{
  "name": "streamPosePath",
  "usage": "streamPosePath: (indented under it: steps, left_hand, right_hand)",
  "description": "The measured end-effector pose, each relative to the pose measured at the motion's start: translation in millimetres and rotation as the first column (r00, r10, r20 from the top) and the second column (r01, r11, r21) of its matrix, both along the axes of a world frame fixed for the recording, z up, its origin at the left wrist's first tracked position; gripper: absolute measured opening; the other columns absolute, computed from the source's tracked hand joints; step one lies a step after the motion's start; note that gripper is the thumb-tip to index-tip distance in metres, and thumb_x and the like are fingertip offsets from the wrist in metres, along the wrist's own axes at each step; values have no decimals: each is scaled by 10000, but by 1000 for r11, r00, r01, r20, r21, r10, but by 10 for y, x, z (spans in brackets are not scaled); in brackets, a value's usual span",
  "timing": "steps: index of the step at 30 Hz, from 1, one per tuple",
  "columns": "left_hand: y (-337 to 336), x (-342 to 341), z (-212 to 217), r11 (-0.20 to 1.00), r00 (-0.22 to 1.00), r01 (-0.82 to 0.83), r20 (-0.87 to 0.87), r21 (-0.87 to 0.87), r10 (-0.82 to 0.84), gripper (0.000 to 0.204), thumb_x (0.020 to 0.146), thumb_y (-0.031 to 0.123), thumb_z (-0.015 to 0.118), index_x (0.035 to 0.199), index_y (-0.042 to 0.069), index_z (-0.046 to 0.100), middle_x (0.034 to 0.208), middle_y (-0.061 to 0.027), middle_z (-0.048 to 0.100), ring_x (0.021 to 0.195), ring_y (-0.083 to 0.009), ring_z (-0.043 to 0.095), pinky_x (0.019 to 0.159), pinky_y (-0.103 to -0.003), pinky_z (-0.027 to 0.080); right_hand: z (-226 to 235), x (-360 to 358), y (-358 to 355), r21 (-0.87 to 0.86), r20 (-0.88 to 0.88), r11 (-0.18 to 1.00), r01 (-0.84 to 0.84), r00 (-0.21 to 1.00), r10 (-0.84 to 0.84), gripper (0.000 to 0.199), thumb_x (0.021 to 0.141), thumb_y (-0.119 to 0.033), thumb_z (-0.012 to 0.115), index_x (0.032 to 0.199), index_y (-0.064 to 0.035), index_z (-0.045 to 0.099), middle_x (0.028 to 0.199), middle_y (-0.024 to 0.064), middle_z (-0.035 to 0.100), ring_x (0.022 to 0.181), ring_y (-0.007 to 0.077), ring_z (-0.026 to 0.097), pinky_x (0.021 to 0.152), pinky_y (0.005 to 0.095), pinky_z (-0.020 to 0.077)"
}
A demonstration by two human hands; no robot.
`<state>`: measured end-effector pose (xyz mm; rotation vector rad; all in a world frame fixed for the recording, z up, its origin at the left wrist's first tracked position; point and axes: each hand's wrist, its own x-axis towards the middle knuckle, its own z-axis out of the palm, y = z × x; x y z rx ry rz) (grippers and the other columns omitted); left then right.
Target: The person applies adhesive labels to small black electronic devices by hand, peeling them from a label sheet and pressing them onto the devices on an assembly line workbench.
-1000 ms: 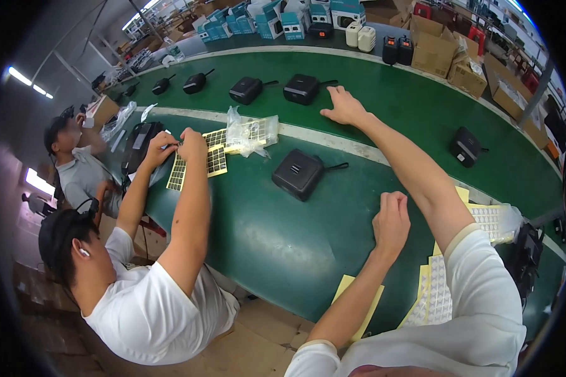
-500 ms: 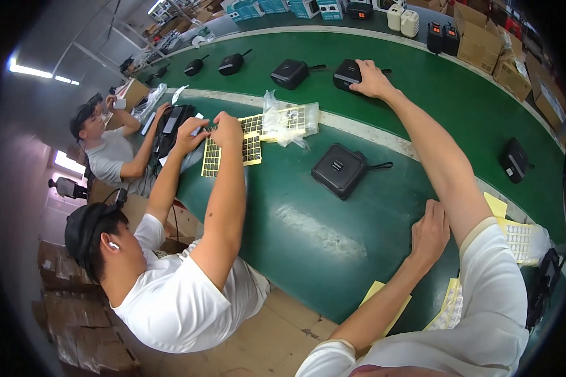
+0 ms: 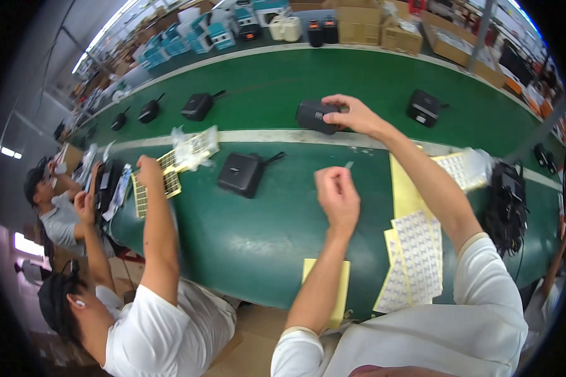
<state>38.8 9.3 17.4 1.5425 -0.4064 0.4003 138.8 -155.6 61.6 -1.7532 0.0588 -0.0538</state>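
Observation:
My right hand [image 3: 357, 117] grips a black box-shaped device [image 3: 314, 117] at its right end, fingers on top and thumb on the face towards me. It is held over the green belt, near the belt's pale front edge. My left hand [image 3: 338, 200] is closed in a pinch above the green table, with a small pale piece [image 3: 349, 165], like a sticker, at the fingertips. Another black device [image 3: 241, 174] with a strap lies on the table to the left. Sheets of small pale stickers [image 3: 415, 257] lie on yellow backing right of my left hand.
More black devices [image 3: 198, 107] rest along the green belt [image 3: 264, 81], one farther right [image 3: 424, 108]. A co-worker [image 3: 151, 308] sits at left by dark-sticker sheets [image 3: 173, 173]; another person is beyond. Black straps [image 3: 508, 201] lie at right. Cardboard boxes [image 3: 358, 24] line the far side.
The view has swung right. My right hand has lifted the black device off the belt and drawn it nearer. My left hand has risen from the table, with the small pale piece now showing.

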Motion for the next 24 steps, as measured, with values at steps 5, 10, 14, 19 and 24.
streamPosePath:
  steps: [5, 10, 14, 19, 24]
  left_hand:
    - [132, 110, 121, 990, 974, -123, 199, 76, 105, 40, 889, 46, 567, 895, 20, 537, 1157, -138, 452, 1077, -208, 474, 872, -297, 421]
    - [242, 163, 44, 987, 989, 145, -3, -63, -145, 68, 907, 90, 582, 883, 32, 558, 1259, -108, 442, 1118, -178, 461, 896, -284, 414]
    - [249, 134, 62, 950, 947, 289, -108, -115, -301, 53, 901, 88, 593, 884, 43, 572, 1304, -110, 458, 1142, -171, 471, 945, -286, 397]
    - [232, 69, 65, 976, 964, 216, -150, -36, -219, 61, 905, 93, 594, 891, 35, 581, 1341, -117, 433, 1158, -185, 481, 965, -314, 393]
    - [100, -14, 46, 987, 980, 162, -120, 6, -160, 63, 906, 79, 579, 874, 25, 575, 1349, -122, 413, 1169, -196, 476, 959, -316, 399]
  right_hand:
    - [-84, -752, -146, 47, -43, 999, 10, 999, -8, 572, 810, -203, 714, 1303, -17, 492, 1207, 117, 557, 971, 160, 585, 785, 284, 502]
    - [-157, -1057, -29, 128, -6, 992, -18, 1000, 18, 555, 803, -146, 709, 1300, -10, 502, 1185, 118, 576, 998, 161, 576, 857, 279, 475]
    - [-176, -1163, 44, 51, 21, 999, -8, 1000, 7, 583, 773, -212, 742, 1288, -36, 531, 1185, 124, 585, 1033, 193, 563, 911, 309, 447]
    - [-250, -1117, 24, -44, 93, 999, -3, 996, 7, 590, 763, -271, 750, 1279, -68, 547, 1156, 107, 606, 1027, 200, 562, 909, 318, 445]
    - [-307, -1113, -38, -26, 92, 1000, -2, 996, 4, 602, 763, -305, 746, 1279, -67, 546, 1219, 137, 558, 1091, 237, 538, 942, 335, 426]
